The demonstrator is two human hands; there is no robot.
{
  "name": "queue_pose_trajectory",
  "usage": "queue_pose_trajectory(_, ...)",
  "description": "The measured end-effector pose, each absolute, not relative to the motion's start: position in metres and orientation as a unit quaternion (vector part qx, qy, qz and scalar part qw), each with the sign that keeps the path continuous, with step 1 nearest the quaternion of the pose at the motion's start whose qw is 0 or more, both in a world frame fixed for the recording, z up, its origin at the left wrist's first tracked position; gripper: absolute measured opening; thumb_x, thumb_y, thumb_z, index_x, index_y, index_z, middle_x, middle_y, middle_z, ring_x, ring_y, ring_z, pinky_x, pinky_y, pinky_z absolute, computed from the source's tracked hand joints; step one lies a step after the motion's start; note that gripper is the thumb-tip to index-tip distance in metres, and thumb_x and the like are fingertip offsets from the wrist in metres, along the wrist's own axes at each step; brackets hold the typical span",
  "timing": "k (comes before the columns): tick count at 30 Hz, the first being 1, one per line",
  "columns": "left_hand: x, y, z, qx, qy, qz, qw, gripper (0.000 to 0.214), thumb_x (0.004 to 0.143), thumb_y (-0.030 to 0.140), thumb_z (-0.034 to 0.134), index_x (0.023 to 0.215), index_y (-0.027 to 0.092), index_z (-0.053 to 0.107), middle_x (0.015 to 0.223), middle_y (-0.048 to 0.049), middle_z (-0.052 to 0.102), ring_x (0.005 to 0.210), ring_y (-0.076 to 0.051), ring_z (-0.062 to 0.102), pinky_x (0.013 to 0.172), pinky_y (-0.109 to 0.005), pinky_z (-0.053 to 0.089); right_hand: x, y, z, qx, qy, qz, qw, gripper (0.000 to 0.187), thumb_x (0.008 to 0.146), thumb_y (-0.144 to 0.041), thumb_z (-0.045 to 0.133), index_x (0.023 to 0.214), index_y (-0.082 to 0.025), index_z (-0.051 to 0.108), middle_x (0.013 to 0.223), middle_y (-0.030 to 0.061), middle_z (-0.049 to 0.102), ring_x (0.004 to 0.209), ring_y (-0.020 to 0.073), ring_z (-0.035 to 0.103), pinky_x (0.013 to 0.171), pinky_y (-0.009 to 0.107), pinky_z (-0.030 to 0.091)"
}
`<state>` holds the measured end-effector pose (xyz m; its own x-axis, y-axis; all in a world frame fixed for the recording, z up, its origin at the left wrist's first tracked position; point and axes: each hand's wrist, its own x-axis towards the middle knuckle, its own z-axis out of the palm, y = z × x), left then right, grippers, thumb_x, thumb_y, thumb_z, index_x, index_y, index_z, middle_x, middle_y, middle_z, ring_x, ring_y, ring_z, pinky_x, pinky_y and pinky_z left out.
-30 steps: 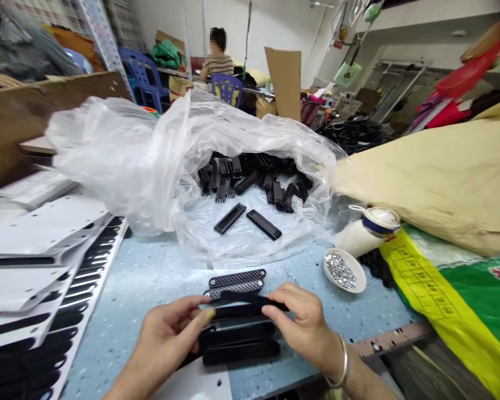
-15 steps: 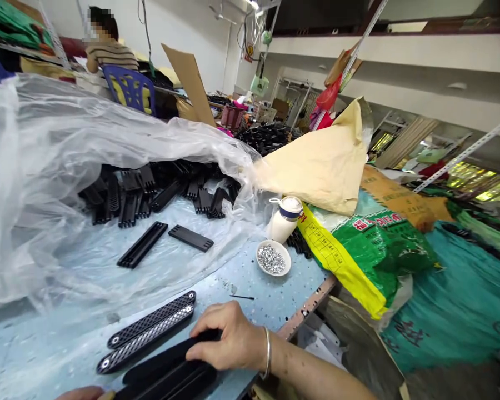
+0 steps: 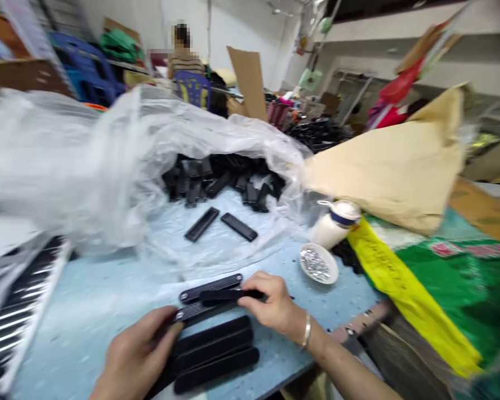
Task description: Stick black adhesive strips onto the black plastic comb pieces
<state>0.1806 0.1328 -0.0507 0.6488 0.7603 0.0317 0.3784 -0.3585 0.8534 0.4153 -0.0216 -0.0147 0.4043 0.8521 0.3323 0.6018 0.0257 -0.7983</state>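
My right hand [image 3: 270,303] pinches the right end of a long black plastic strip [image 3: 227,295] just above the pale blue table [image 3: 108,294]. My left hand [image 3: 139,355] rests curled on the left ends of several black strips [image 3: 216,355] stacked flat at the table's front. Two textured black strips [image 3: 210,287] with silver rivets lie just behind them. The picture is smeared by motion.
A big clear plastic bag [image 3: 108,166] full of black parts [image 3: 225,180] lies open behind; two loose parts [image 3: 220,222] sit on its lip. A small white dish of silver rivets [image 3: 318,264] and a white bottle [image 3: 335,222] stand right. Sacks fill the right side; a seated person [image 3: 185,53] is far back.
The view swung right and then back left. My left hand has come back into view on the stack. My right hand has lifted from the stack and now holds one strip by its end.
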Motion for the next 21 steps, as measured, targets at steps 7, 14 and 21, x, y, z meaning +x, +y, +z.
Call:
queue_pose_trajectory(7,0.190,0.117,-0.020,0.826,0.365,0.187,0.387,0.023,0.078,0.023,0.061,0.097,0.020,0.074,0.070,-0.0007,0.073,0.059,-0.017,0.067,0.056,-0.024,0.051,0.422,-0.027,-0.015,-0.651,-0.593,0.125,0.457,0.010,0.079,-0.017,0.070,0.089,-0.018,0.073,0.089,0.0094,0.074,0.081,0.0216,0.070,0.073,0.033,0.058)
queue_pose_trajectory(14,0.186,0.116,-0.026,0.822,0.348,0.192,0.407,0.019,0.081,0.021,0.061,0.093,0.019,0.075,0.070,-0.0022,0.073,0.059,-0.017,0.064,0.059,-0.027,0.050,0.416,-0.017,-0.013,-0.643,-0.614,0.132,0.438,0.009,0.080,-0.017,0.070,0.088,-0.018,0.073,0.082,0.0083,0.072,0.074,0.0211,0.069,0.067,0.033,0.058)
queue_pose_trajectory(21,0.186,0.115,-0.022,0.810,0.351,0.192,0.428,0.020,0.080,0.019,0.060,0.093,0.020,0.075,0.072,-0.0021,0.073,0.062,-0.017,0.065,0.060,-0.027,0.050,0.409,-0.013,-0.014,-0.639,-0.617,0.149,0.434,0.008,0.081,-0.018,0.069,0.088,-0.018,0.073,0.083,0.0082,0.070,0.076,0.0210,0.067,0.067,0.033,0.057)
